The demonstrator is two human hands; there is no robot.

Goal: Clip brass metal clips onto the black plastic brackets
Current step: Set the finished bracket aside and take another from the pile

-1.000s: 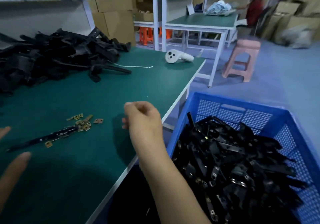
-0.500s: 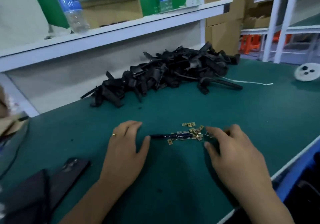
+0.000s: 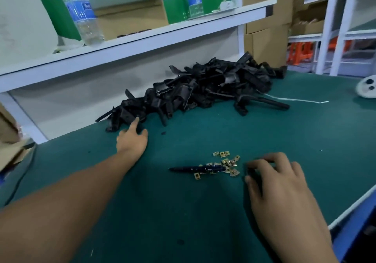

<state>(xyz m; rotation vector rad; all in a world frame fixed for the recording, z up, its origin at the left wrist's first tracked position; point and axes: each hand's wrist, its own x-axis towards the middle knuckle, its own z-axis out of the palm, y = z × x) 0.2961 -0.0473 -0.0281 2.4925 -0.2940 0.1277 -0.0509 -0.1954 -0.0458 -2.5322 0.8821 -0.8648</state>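
Note:
A heap of black plastic brackets (image 3: 203, 87) lies at the back of the green table (image 3: 183, 211). My left hand (image 3: 132, 140) is stretched out to the heap's near left end, its forefinger touching a bracket there and holding nothing. Several small brass clips (image 3: 226, 162) are scattered mid-table around a dark pen-like tool (image 3: 199, 169). My right hand (image 3: 272, 179) hovers just right of the clips with fingers bent downward; whether the fingertips pinch a clip is hidden.
A white shelf (image 3: 142, 44) with two water bottles (image 3: 81, 10) overhangs the table's back. A white round device (image 3: 367, 86) sits at the far right. The table's white edge (image 3: 350, 207) runs along the right, with a blue crate beyond it. Cardboard boxes stand behind.
My left hand left the spot beside the pen-like tool and reached forward to the bracket heap. My right hand stayed by the clips. Before that, the view swung left from the blue crate.

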